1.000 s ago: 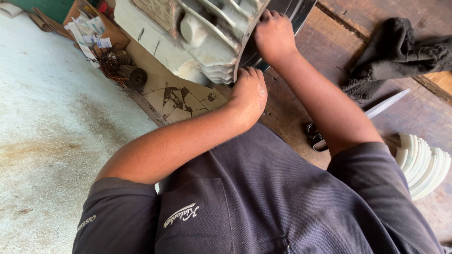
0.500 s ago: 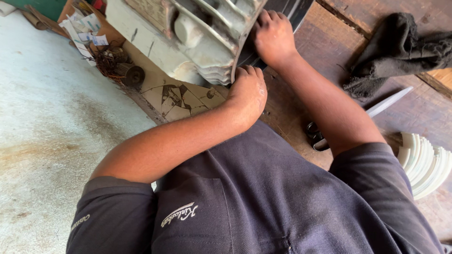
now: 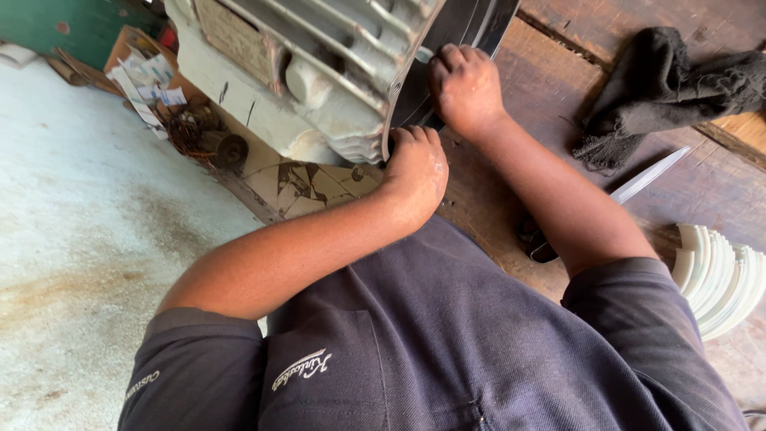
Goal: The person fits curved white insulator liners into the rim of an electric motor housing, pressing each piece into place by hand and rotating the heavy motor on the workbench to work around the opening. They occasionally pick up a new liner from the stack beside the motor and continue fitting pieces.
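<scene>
A large pale grey motor housing (image 3: 319,72) with cooling fins lies on its side on a wooden bench (image 3: 550,48). A dark metal end cover (image 3: 475,28) sits against its end. My left hand (image 3: 416,169) is curled around the lower rim of the finned housing, where it meets the cover. My right hand (image 3: 467,86) is a little higher, with its fingers hooked over the edge of the dark cover. Both fingertips are hidden behind the rim. My dark grey shirt fills the bottom of the view.
A dark rag (image 3: 670,88) lies at the right on the bench. A slim metal blade (image 3: 648,174) is below it. A stack of white curved plastic pieces (image 3: 718,275) sits at the right edge. A cardboard box with papers and a copper wire coil (image 3: 199,136) stands beside the concrete floor (image 3: 72,207).
Both hands stay on the housing's rim. The housing and hands sit slightly lower in the view than a second ago.
</scene>
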Tool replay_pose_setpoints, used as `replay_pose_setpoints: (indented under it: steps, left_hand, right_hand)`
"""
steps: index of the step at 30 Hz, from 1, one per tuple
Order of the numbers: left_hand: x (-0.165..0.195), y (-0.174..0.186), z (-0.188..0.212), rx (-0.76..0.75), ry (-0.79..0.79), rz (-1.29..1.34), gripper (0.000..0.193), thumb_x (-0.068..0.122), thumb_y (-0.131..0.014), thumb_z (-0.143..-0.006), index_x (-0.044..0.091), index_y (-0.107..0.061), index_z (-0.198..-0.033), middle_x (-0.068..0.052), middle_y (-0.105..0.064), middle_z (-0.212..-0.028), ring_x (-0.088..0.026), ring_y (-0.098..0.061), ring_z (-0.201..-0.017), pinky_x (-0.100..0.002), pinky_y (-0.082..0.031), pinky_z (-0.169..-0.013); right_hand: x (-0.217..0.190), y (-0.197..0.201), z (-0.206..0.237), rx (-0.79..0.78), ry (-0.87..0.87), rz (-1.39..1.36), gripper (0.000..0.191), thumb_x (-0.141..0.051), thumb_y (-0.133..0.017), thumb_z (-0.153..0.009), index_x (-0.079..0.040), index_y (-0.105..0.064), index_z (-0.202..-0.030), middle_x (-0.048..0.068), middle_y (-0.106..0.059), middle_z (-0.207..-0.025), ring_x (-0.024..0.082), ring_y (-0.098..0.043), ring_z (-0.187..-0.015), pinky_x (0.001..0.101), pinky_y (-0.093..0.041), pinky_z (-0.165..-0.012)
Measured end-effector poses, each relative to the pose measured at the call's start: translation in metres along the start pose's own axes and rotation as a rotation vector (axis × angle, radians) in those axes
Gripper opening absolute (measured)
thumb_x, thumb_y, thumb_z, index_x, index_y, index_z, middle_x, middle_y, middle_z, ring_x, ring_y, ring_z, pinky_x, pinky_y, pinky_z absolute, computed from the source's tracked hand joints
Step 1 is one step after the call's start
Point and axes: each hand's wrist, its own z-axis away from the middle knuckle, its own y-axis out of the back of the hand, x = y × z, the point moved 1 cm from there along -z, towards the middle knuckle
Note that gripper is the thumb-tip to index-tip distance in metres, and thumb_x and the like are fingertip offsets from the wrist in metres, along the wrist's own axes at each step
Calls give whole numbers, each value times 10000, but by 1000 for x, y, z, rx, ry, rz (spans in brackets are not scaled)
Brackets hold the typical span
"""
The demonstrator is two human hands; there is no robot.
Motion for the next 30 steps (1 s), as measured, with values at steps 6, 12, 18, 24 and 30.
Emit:
replay_pose_setpoints:
  steps: [6, 12, 18, 24, 30]
  left_hand:
    - [-3, 2, -3, -8, 14, -26, 415, 247, -542, -948, -53, -688, -1194, -243, -628, -1198, -389, -603, -1116, -532, -474, -940]
    - [-7, -5, -2, 69, 28, -122, 381, 251, -553, -902, -20, -706, -1120, -188, -645, -1107, -324, -620, -1029, -470, -488, -861]
    - [-3, -19, -5, 151, 9, -96, 241, 199, -585, -887, 47, -735, -1000, -92, -653, -961, -226, -622, -884, -349, -484, -675]
    - [-5, -19, -4, 133, -6, -86, 213, 189, -601, -882, 53, -744, -963, -83, -662, -938, -222, -629, -879, -341, -493, -656]
    - [-5, -18, -5, 135, 12, -75, 217, 193, -606, -879, 59, -746, -977, -88, -674, -956, -217, -638, -884, -338, -511, -672]
  right_hand:
    - [-15, -2, -29, 32, -23, -28, 196, -172, -724, -891, -46, -683, -1035, 138, -650, -1132, 311, -618, -1047, 422, -510, -912]
    - [1, 41, -14, 41, -63, -207, 266, -235, -779, -822, -76, -707, -1022, 169, -633, -999, 361, -600, -936, 462, -490, -767]
    - [18, 27, -3, 41, -51, -313, 183, -111, -750, -851, -83, -684, -1019, 100, -645, -930, 333, -646, -906, 441, -541, -775]
    - [17, 3, 2, 43, -36, -285, 271, -64, -717, -780, -42, -679, -1047, 113, -657, -950, 341, -657, -941, 431, -554, -798]
    - [13, -12, -22, 65, 7, -254, 319, -64, -717, -729, -31, -676, -1044, 141, -679, -983, 349, -664, -950, 426, -560, -806]
